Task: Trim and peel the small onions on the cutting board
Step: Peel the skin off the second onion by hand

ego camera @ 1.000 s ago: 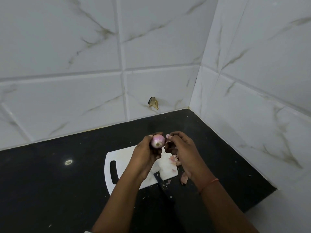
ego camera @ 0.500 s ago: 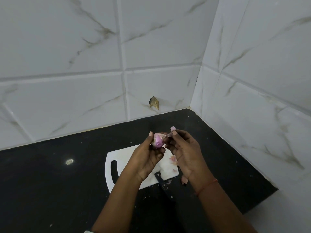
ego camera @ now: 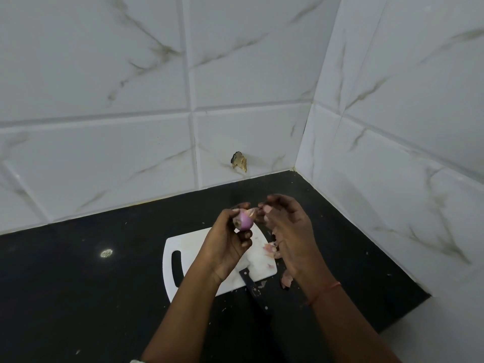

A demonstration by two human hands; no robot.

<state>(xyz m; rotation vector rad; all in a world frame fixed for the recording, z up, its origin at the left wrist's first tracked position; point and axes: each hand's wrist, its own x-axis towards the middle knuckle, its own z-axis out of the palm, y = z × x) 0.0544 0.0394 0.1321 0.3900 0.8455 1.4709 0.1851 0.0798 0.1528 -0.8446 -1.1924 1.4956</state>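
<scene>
My left hand [ego camera: 227, 244] holds a small purple onion [ego camera: 245, 221] up above the white cutting board [ego camera: 193, 252]. A flap of papery skin [ego camera: 252, 211] sticks off the onion's top right. My right hand [ego camera: 288, 231] is just right of the onion, its fingertips pinching that flap. Loose pink peels [ego camera: 271, 248] lie on the board's right part and on the counter beside it. A black-handled knife [ego camera: 252, 286] rests at the board's near edge, its blade hidden under my left hand.
The board lies on a black counter [ego camera: 78, 284] in a corner of white marble-look tiled walls [ego camera: 235, 74]. A chipped spot [ego camera: 238, 161] marks the back wall. More peel [ego camera: 286, 280] sits on the counter under my right wrist.
My right hand pulled a strip of skin up off the onion, then came back to its top right. My left hand turned the onion slightly and moved it a little left.
</scene>
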